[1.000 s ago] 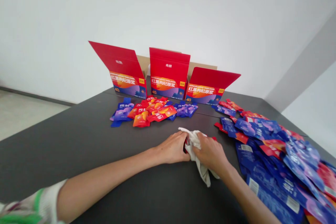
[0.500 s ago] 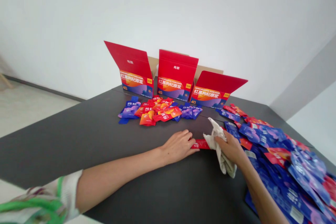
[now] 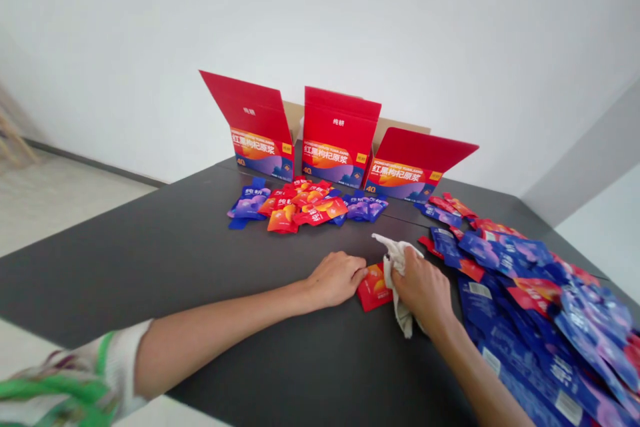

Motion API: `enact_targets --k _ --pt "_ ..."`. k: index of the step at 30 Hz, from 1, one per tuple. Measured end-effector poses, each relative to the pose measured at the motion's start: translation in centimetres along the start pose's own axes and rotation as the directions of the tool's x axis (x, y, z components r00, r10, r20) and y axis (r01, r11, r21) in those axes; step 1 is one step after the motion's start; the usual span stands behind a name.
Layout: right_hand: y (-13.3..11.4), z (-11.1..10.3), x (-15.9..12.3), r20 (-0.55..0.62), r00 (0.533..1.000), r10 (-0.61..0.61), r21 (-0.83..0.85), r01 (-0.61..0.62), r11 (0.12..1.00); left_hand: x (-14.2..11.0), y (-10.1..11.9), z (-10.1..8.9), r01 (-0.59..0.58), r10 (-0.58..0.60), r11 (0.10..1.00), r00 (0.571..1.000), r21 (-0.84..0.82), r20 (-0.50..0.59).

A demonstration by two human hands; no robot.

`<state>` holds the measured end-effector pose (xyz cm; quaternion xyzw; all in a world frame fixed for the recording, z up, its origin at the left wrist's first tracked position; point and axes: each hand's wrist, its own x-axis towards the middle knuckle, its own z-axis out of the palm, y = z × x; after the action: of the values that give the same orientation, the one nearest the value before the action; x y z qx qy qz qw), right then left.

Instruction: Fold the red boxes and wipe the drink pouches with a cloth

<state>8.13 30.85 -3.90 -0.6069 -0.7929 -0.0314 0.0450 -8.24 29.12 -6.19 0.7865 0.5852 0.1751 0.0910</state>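
Note:
A red and orange pouch [image 3: 373, 289] lies on the dark table between my hands, its printed face up. My left hand [image 3: 336, 280] is closed on the pouch's left edge, fingers curled. In my right hand [image 3: 424, 287] a crumpled white cloth [image 3: 399, 267] is gripped, pressed over the right part of the pouch and hiding it. Beyond my hands lies a small heap of red pouches [image 3: 320, 212] and blue pouches [image 3: 249, 203].
Three red cartons with raised lids stand at the back: left [image 3: 260, 147], middle [image 3: 333, 153] and right [image 3: 400, 173]. A big pile of blue and red pouches [image 3: 530, 320] covers the right side. A white wall [image 3: 320, 13] rises behind the table [image 3: 200, 260].
The pouch has turned from nearly edge-on to showing its orange printed face. My right hand and the cloth have moved left, closer to my left hand. The view has shifted slightly.

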Motion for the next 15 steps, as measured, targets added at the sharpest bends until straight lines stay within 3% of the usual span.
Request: enact_targets --k 4,6,9,10,13,15 --pt "-0.29 -0.01 -0.38 0.016 0.98 -0.196 0.059 0.195 0.979 -0.02 -0.01 -0.1 -0.015 0.015 1.0 0.999 0.011 0.029" --pt "-0.03 -0.01 -0.14 0.034 0.985 -0.167 0.048 0.165 0.985 -0.1 -0.08 0.02 -0.043 0.043 0.999 0.999 0.024 0.024" --pt "0.64 -0.06 0.34 0.051 0.999 -0.006 -0.02 0.007 1.0 -0.22 -0.15 0.16 -0.054 0.055 0.996 0.998 0.072 -0.008" --pt "0.69 -0.03 0.33 0.048 0.999 -0.016 -0.022 0.017 1.0 -0.24 -0.17 0.17 -0.056 0.056 0.995 0.998 0.086 -0.007" --pt "0.22 0.21 -0.14 0.028 0.979 -0.204 0.038 0.203 0.978 -0.28 -0.27 0.08 -0.1 0.095 0.991 0.994 0.094 0.052" --pt "-0.01 0.32 -0.2 0.037 0.976 -0.213 0.049 0.211 0.976 -0.28 -0.33 0.0 -0.123 0.116 0.987 0.991 0.102 0.071"
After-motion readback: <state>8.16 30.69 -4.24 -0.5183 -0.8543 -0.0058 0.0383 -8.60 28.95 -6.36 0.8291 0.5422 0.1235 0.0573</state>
